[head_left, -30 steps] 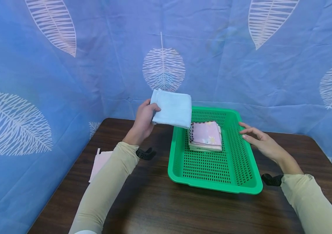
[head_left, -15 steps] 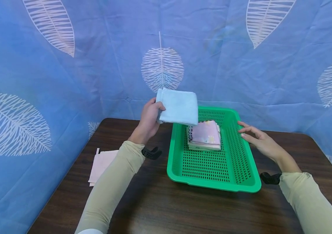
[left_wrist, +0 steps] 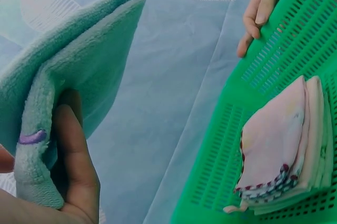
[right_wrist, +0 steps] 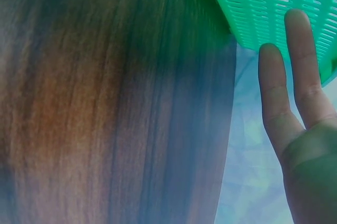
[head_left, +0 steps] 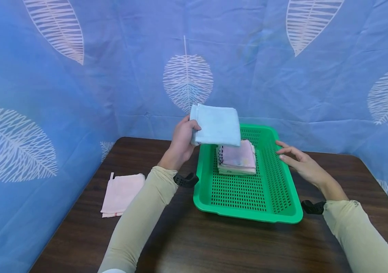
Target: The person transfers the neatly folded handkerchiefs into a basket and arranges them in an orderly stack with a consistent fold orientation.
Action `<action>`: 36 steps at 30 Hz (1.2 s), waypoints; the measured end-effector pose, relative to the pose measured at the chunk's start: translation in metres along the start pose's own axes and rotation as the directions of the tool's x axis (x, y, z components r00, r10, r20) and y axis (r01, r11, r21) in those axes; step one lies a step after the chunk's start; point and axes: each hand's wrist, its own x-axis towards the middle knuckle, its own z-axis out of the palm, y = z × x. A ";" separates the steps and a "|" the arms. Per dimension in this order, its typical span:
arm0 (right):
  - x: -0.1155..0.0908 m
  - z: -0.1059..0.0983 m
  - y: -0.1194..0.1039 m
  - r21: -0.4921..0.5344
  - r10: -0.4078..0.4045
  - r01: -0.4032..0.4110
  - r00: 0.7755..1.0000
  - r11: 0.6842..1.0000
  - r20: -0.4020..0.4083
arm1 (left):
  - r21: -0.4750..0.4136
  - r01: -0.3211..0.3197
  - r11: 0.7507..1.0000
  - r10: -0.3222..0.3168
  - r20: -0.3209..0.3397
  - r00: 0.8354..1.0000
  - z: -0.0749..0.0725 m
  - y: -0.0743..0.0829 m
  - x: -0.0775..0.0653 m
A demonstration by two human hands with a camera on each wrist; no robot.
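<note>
Fingers [left_wrist: 78, 155] of the left hand [head_left: 182, 139] pinch a blue cloth [head_left: 218, 125], raised near the basket's [head_left: 248, 216] far left corner; the right hand [head_left: 305, 167], loosely extended, meets the right rim. Loading seems underway; lowering onto the stack [head_left: 238, 157] looks next.

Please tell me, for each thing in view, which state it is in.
Blue cloth: folded, held in the left hand
Green basket: open-topped, partly filled
Cloth stack: folded, inside the basket
Right hand: relaxed, at the basket's rim
Pink cloth: flat on the table
Backdrop: creased
</note>
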 end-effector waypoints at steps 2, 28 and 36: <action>0.001 0.000 -0.001 -0.011 0.003 -0.003 1.000 1.000 -0.004 | 0.004 0.003 1.000 -0.003 0.007 1.000 0.002 0.000 0.000; 0.000 0.001 0.004 0.021 0.006 -0.006 1.000 1.000 -0.006 | 0.038 -0.007 0.999 0.007 0.013 1.000 0.038 -0.016 0.003; 0.001 0.001 0.002 0.044 -0.006 0.006 1.000 0.999 -0.011 | 0.027 0.020 0.999 -0.020 0.004 1.000 0.044 -0.021 0.006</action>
